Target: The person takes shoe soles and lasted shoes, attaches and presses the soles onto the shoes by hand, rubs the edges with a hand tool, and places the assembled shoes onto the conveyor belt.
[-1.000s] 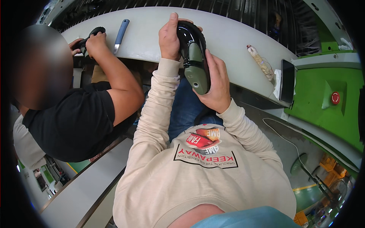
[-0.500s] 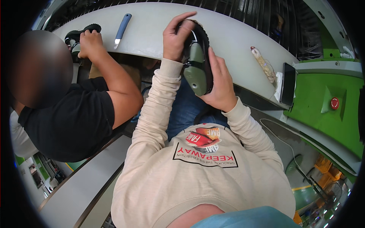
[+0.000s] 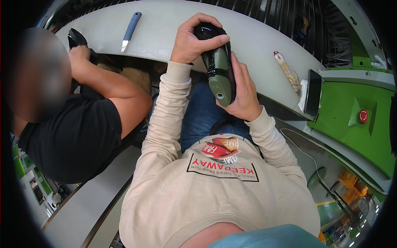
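Above my lap, at the bench's near edge, I hold a black shoe (image 3: 205, 30) with a dark green shoe last (image 3: 221, 87) inside it. The shoe's glossy toe points away from me, and the last's heel end, with a small round hole, faces me. My left hand (image 3: 194, 40) is closed round the toe, thumb across the upper and fingers over the far end. My right hand (image 3: 244, 91) grips the heel end from the right, its fingers lying along the shoe's side. The palm side and part of the sole are hidden.
On the white bench (image 3: 165, 25) lie a blue-handled knife (image 3: 131, 31), a pale wrapped stick (image 3: 286, 71) and a dark phone (image 3: 313, 93). A green machine panel with a red button (image 3: 363, 116) stands at right. At left, a co-worker (image 3: 74, 136) holds another black shoe (image 3: 76, 38).
My left thumb and fingers have come down from a raised position onto the shoe's toe. The shoe has rolled slightly, showing more upper. The co-worker's hand and shoe have shifted left.
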{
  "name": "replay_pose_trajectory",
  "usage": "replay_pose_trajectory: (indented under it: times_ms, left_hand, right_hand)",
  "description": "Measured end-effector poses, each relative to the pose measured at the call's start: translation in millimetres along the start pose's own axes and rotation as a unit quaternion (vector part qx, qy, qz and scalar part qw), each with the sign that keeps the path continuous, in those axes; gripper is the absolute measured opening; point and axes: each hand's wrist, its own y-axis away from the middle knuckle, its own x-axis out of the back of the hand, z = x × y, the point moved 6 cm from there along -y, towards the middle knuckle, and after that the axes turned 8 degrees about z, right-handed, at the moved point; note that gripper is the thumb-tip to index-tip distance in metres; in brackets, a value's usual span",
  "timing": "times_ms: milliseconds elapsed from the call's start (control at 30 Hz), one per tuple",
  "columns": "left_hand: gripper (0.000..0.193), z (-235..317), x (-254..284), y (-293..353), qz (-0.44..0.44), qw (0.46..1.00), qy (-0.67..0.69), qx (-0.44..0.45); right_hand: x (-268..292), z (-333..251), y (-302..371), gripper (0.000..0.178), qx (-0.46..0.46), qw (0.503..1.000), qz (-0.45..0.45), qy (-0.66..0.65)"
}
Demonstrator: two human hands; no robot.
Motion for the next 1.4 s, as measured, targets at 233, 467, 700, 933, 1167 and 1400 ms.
replay_pose_trajectory:
  times_ms: [233,467,700,933,1167,1400]
  left_hand:
    - [0.038,-2,-2,-3,0.011,0.999,-0.042,-0.015]
    - [0.081,-31,1,3,0.062,0.958,0.252,0.118]
    - [0.061,-37,-3,10,0.072,0.99,0.057,0.108]
    - [0.058,-37,0,9,0.082,0.994,0.024,0.066]
    - [0.059,-36,2,11,0.086,0.994,0.015,0.06]
    - [0.062,-44,2,12,0.084,0.995,-0.004,0.044]
  right_hand:
    - [4,0,-3,0.113,-0.006,0.999,-0.004,-0.033]
    - [28,43,0,0.068,-0.259,0.898,0.0,-0.356]
    - [21,73,0,0.069,-0.308,0.795,-0.011,-0.522]
    - [21,49,-10,0.074,-0.287,0.815,-0.053,-0.501]
    - [21,39,-14,0.078,-0.269,0.821,-0.066,-0.499]
    - [21,41,-10,0.081,-0.277,0.82,-0.066,-0.497]
